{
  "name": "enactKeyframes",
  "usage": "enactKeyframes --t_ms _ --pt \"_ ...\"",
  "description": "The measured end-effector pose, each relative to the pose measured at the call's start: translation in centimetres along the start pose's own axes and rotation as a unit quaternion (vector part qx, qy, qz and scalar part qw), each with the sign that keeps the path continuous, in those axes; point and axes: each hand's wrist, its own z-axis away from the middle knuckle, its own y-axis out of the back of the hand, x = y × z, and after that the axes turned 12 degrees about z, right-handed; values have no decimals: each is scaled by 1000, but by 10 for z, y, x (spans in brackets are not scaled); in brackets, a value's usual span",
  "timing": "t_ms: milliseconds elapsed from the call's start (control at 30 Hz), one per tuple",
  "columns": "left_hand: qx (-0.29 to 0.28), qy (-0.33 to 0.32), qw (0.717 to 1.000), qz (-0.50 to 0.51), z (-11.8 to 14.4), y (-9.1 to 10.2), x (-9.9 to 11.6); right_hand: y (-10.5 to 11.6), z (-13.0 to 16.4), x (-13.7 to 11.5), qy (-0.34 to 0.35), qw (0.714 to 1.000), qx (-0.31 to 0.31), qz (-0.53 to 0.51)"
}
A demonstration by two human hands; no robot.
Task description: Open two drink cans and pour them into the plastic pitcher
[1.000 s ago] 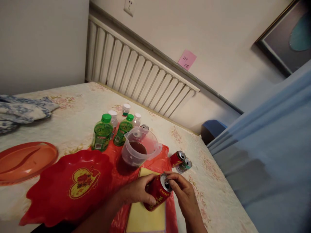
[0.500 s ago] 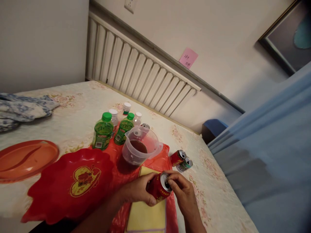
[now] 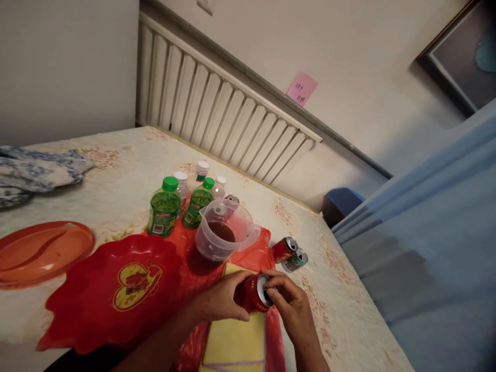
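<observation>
My left hand (image 3: 222, 298) is wrapped round a red drink can (image 3: 251, 294), which tilts so that its silver top faces right. At that top my right hand (image 3: 292, 305) is closed, thumb and forefinger pinched at the pull tab; the tab itself is mostly hidden. Beneath the can lies a folded yellow cloth (image 3: 236, 343) on a red plastic sheet (image 3: 275, 336). Just beyond my hands stands a clear plastic jug (image 3: 213, 253) with dark brown liquid in it.
Behind the jug are green bottles (image 3: 165, 209) and several clear ones with white caps. Another red can (image 3: 284, 249) and a green-and-silver can (image 3: 295, 261) stand to the right. On the left are a red scalloped tray (image 3: 85, 289), an orange lid (image 3: 42, 253) and a patterned cloth (image 3: 39, 173).
The red can has turned and tipped slightly in my left hand, so less of its printed side shows. My right fingers stay at its top. The camera view has shifted a little.
</observation>
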Motion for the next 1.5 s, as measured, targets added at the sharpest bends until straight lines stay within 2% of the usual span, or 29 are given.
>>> enactKeyframes --t_ms 167,400,1067,1300,1433,1500 --pt "3 3 1000 -13 0 0 4 -1 0 -1 -3 1000 -1 1" --pt "8 8 1000 -15 1 0 -1 -2 1 0 -5 1000 1 -2" --pt "-5 7 1000 19 4 1 1 -2 -1 4 -11 1000 1 -29" --pt "7 36 998 60 9 5 7 0 -37 9 -22 995 53 -81" --pt "2 28 995 99 13 8 2 -13 -68 13 -35 983 68 -166" --pt "0 22 995 102 15 10 0 -22 -82 14 -28 981 55 -184"
